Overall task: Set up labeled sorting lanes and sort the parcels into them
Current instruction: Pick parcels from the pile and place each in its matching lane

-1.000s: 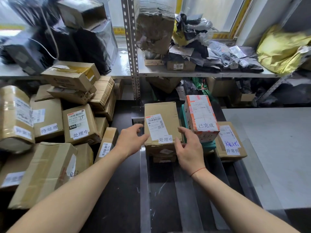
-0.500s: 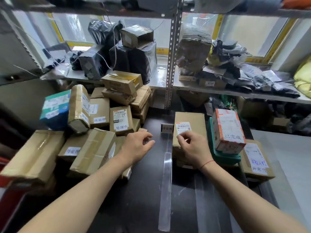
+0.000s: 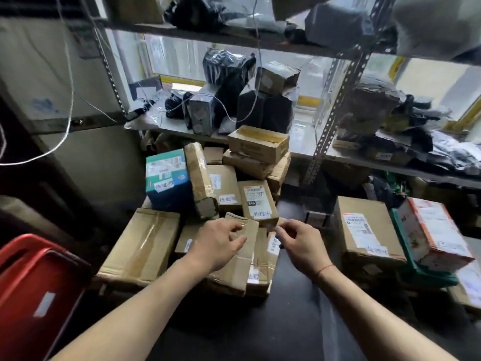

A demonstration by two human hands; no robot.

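A heap of taped cardboard parcels (image 3: pixel 226 183) with handwritten white labels fills the left centre of the dark floor. My left hand (image 3: pixel 217 242) hovers with curled, spread fingers over a flat taped carton (image 3: pixel 240 272) at the heap's near edge. My right hand (image 3: pixel 299 239) is just right of it, fingers bent, close to a small upright labelled box (image 3: pixel 257 201); neither hand holds anything. To the right a brown labelled parcel (image 3: pixel 364 225) stands in a lane, beside an orange-and-white box (image 3: pixel 433 231) on a green one.
A blue-and-teal box (image 3: pixel 168 178) stands at the heap's left. A large flat carton (image 3: pixel 141 247) lies near left. A red plastic crate (image 3: pixel 33 290) is at bottom left. Metal shelving (image 3: pixel 330 121) behind carries black bags and more boxes. A clear tape strip (image 3: pixel 335 324) marks the floor.
Both hands left the brown parcel in the lane and swung left to the heap. My view turned left and up, bringing the red crate and upper shelf in.
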